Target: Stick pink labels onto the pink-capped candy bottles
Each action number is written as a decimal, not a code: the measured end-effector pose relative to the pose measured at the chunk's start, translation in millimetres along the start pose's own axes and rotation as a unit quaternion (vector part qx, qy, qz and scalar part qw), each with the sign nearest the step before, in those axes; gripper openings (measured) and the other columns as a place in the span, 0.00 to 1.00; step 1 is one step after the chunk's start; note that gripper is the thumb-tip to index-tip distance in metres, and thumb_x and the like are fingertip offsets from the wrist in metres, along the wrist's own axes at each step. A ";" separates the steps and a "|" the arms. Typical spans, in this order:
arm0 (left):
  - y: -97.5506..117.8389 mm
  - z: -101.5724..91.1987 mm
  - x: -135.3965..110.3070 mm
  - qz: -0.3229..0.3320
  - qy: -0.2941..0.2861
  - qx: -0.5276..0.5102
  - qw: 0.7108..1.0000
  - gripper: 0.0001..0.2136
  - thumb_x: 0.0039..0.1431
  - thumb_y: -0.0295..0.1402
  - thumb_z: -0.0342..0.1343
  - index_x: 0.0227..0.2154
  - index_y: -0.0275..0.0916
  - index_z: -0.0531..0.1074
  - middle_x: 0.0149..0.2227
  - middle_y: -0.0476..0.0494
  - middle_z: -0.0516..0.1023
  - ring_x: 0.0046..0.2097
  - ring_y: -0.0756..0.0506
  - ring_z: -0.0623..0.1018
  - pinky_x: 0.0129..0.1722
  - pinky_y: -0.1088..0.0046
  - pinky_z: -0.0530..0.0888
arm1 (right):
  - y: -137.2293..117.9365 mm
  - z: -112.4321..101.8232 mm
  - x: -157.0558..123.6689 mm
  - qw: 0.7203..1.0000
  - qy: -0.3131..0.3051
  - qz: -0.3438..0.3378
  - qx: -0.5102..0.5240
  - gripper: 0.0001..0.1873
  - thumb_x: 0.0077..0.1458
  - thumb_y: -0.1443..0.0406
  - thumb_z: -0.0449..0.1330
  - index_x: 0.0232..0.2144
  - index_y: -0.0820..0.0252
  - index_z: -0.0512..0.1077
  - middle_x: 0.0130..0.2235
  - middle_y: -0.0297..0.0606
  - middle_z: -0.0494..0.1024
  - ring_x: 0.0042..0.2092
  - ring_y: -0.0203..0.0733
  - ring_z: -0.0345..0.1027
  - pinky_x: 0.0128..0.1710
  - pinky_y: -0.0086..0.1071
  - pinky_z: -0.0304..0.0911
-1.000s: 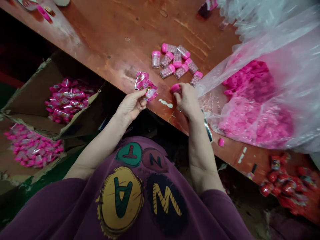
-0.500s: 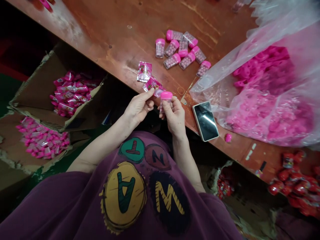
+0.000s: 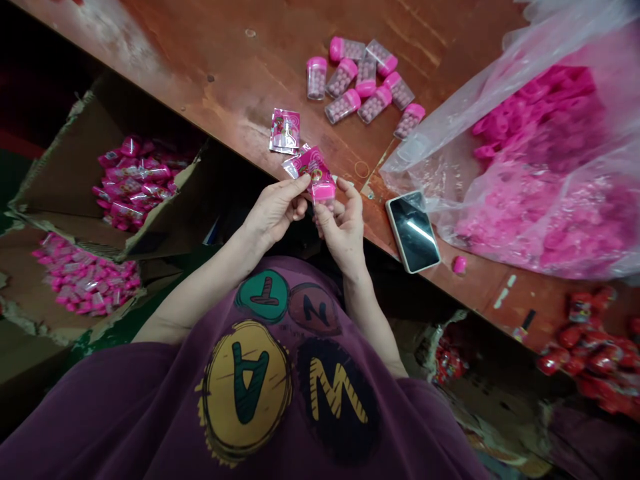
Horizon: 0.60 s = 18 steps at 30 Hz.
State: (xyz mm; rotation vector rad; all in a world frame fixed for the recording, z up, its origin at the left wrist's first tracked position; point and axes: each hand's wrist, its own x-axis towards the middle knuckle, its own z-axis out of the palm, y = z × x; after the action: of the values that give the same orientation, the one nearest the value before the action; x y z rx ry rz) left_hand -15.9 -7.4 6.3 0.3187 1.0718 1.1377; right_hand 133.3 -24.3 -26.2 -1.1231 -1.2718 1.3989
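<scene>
Left of the phone (image 3: 413,231), the left hand (image 3: 277,211) is pinching a pink wrapper (image 3: 314,163) between closed thumb and forefinger, while the right hand (image 3: 346,230), fingers curling around it, is gripping a pink-capped jar (image 3: 323,195) (its top is showing right at the wrapper's near end), also left of the phone; more jars (image 3: 367,80) are lying beyond the phone, and a bulging plastic bag (image 3: 550,167) is resting to its right
</scene>
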 end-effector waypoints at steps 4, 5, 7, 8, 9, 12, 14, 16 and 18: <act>-0.7 -0.1 -0.8 -0.011 -0.005 -0.011 1.000 0.16 0.63 0.38 0.71 0.26 0.36 0.73 0.23 0.52 0.74 0.19 0.58 0.69 0.19 0.81 0.62 | 6.4 1.4 -3.5 0.998 0.031 -0.024 -0.040 0.27 0.64 0.48 0.67 0.57 0.48 0.65 0.37 0.30 0.76 0.32 0.33 0.72 0.27 0.27 0.68; -0.8 0.2 -0.9 -0.018 -0.004 -0.014 1.000 0.17 0.63 0.38 0.71 0.26 0.36 0.73 0.22 0.53 0.73 0.19 0.58 0.68 0.20 0.81 0.63 | 6.3 1.1 -4.3 0.999 0.033 -0.018 -0.032 0.24 0.63 0.48 0.67 0.54 0.49 0.66 0.37 0.30 0.76 0.32 0.32 0.73 0.26 0.26 0.68; -0.9 0.7 -0.8 -0.032 0.007 -0.024 0.999 0.17 0.62 0.38 0.71 0.25 0.36 0.72 0.21 0.54 0.72 0.19 0.57 0.68 0.20 0.81 0.64 | 4.3 -0.7 -5.6 1.000 0.024 0.006 0.013 0.23 0.63 0.47 0.67 0.49 0.50 0.64 0.37 0.29 0.77 0.29 0.31 0.73 0.23 0.25 0.66; -0.9 0.9 -0.5 -0.035 0.014 -0.032 0.999 0.17 0.62 0.37 0.71 0.25 0.36 0.72 0.21 0.54 0.72 0.19 0.57 0.68 0.20 0.81 0.64 | 2.8 -2.2 -6.1 0.999 0.015 0.023 0.041 0.23 0.64 0.47 0.66 0.48 0.50 0.63 0.37 0.28 0.78 0.27 0.29 0.71 0.22 0.24 0.63; -1.0 1.0 0.0 -0.035 0.022 -0.045 0.998 0.16 0.63 0.35 0.71 0.26 0.36 0.72 0.22 0.54 0.72 0.19 0.58 0.68 0.20 0.81 0.64 | 1.3 -3.9 -6.5 0.997 0.010 0.039 0.067 0.22 0.64 0.47 0.66 0.47 0.50 0.62 0.35 0.27 0.78 0.25 0.28 0.68 0.21 0.23 0.61; -1.8 1.5 2.0 -0.031 0.049 -0.087 0.995 0.13 0.65 0.31 0.68 0.27 0.36 0.73 0.23 0.54 0.73 0.19 0.58 0.68 0.18 0.81 0.61 | -0.8 -9.3 -6.4 0.990 0.008 0.076 0.117 0.21 0.65 0.46 0.63 0.48 0.51 0.65 0.32 0.27 0.77 0.23 0.28 0.63 0.19 0.22 0.55; -2.9 2.3 3.1 -0.032 0.063 -0.103 0.992 0.11 0.66 0.30 0.67 0.28 0.36 0.74 0.24 0.53 0.74 0.19 0.58 0.68 0.18 0.81 0.60 | 1.4 -11.6 -5.7 0.986 -0.002 0.082 0.142 0.22 0.67 0.45 0.59 0.52 0.50 0.68 0.33 0.30 0.77 0.26 0.31 0.67 0.21 0.24 0.60; -4.2 4.0 3.2 -0.032 0.074 -0.108 0.991 0.11 0.67 0.31 0.67 0.28 0.36 0.75 0.25 0.53 0.75 0.19 0.58 0.68 0.19 0.81 0.62 | 6.1 -12.4 -5.4 0.985 -0.023 0.080 0.152 0.24 0.67 0.44 0.55 0.57 0.49 0.70 0.37 0.33 0.77 0.31 0.35 0.71 0.25 0.28 0.68; -5.5 6.6 2.3 -0.032 0.086 -0.105 0.990 0.12 0.67 0.33 0.67 0.28 0.36 0.74 0.24 0.53 0.75 0.19 0.58 0.68 0.20 0.80 0.63 | 11.6 -12.2 -6.3 0.990 -0.037 0.072 0.119 0.27 0.67 0.46 0.57 0.62 0.46 0.69 0.41 0.34 0.76 0.36 0.37 0.73 0.32 0.31 0.74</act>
State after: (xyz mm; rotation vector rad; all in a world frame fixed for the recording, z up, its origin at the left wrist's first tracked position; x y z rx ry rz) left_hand -7.3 -6.0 4.5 0.0200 1.0938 1.2249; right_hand 145.8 -29.1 -38.1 -1.0225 -1.0579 1.6662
